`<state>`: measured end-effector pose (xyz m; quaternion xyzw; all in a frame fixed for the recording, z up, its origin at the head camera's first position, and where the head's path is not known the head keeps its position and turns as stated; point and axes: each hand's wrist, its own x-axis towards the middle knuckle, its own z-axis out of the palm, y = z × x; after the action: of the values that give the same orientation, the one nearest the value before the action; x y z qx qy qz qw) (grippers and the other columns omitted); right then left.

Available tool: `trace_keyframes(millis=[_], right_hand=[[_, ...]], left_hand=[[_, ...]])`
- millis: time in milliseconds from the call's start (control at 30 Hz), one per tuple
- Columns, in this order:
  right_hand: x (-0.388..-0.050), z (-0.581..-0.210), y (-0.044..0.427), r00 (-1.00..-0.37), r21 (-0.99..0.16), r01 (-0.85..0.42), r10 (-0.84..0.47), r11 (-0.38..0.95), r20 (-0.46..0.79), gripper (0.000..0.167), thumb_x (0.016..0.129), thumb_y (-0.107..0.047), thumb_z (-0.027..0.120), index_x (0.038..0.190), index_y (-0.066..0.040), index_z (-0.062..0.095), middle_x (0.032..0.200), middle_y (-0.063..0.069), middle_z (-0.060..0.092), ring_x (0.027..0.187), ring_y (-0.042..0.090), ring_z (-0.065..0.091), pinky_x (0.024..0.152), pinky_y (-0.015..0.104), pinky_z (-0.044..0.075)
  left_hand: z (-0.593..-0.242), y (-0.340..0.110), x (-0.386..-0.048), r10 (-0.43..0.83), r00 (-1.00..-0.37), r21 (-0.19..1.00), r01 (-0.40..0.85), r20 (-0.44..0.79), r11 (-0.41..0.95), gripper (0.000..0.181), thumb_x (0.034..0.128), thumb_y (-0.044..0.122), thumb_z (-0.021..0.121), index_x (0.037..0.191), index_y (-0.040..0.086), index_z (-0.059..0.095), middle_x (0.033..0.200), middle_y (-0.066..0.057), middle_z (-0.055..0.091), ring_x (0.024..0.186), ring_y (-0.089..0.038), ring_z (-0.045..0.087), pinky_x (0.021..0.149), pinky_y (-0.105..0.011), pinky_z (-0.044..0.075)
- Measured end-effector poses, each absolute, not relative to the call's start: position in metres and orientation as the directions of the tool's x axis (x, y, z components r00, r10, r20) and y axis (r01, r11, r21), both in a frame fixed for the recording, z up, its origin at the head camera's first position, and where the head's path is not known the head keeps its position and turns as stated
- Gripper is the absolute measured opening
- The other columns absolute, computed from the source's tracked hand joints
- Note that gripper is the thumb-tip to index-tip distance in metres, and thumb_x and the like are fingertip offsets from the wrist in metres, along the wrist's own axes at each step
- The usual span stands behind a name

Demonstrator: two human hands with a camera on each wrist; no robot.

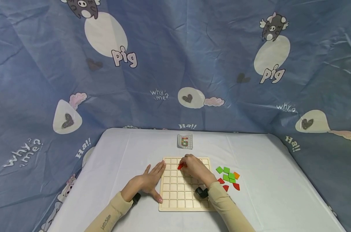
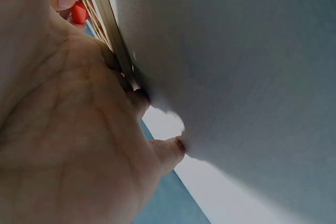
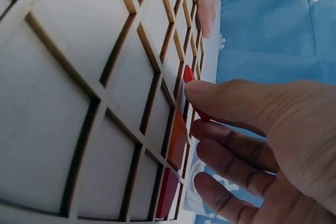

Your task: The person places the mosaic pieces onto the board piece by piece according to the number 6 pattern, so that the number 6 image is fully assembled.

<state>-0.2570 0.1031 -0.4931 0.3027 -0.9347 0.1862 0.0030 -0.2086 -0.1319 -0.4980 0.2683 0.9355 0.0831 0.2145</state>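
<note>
A wooden grid board (image 1: 181, 209) lies on the white table. My left hand (image 1: 150, 181) lies along its left edge, fingers straight and thumb spread, touching the rim. Over the upper rows, my right hand (image 1: 195, 167) pinches a red quarter-round tile (image 3: 188, 73) between thumb and fingers, just above the grid. Close by in the right wrist view, an orange tile (image 3: 177, 141) and another red tile (image 3: 167, 192) sit in cells. From the head, the right hand hides those two.
Right of the board lie several loose green tiles (image 1: 226, 170), an orange tile (image 1: 236, 175) and several red quarter-round tiles (image 1: 236, 186). Behind the board is a small pattern card (image 1: 181, 146) with a coloured grid. A blue printed cloth (image 1: 164, 64) hangs around the table.
</note>
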Motion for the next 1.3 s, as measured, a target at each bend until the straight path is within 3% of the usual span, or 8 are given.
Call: trace_keyframes(millis=[933, 1300], right_hand=[[-0.2556, -0.5006, 0.1030, -0.793, -0.308, -0.606, -0.589, 0.734, 0.156, 0.014, 0.084, -0.006, 0.072, 0.096, -0.011, 0.076, 0.095, 0.001, 0.065, 0.091, 0.015, 0.060, 0.078, 0.027, 0.053], [-0.2553, -0.5012, 0.1018, -0.800, -0.345, -0.591, -0.584, 0.729, 0.138, 0.017, 0.083, -0.003, 0.071, 0.097, -0.011, 0.076, 0.090, 0.001, 0.064, 0.084, 0.013, 0.058, 0.072, 0.024, 0.051]], left_hand=[[-0.5007, -0.1329, -0.2097, 0.536, -0.764, 0.272, 0.463, -0.360, 0.843, 0.146, 0.0556, 0.068, 0.080, 0.154, 0.000, -0.004, 0.162, -0.016, -0.008, 0.151, -0.030, -0.001, 0.118, -0.059, 0.007], [-0.5008, -0.1327, -0.2110, 0.530, -0.765, 0.258, 0.464, -0.365, 0.848, 0.145, 0.0557, 0.069, 0.078, 0.154, 0.001, -0.004, 0.162, -0.016, -0.009, 0.151, -0.030, -0.002, 0.118, -0.059, 0.007]])
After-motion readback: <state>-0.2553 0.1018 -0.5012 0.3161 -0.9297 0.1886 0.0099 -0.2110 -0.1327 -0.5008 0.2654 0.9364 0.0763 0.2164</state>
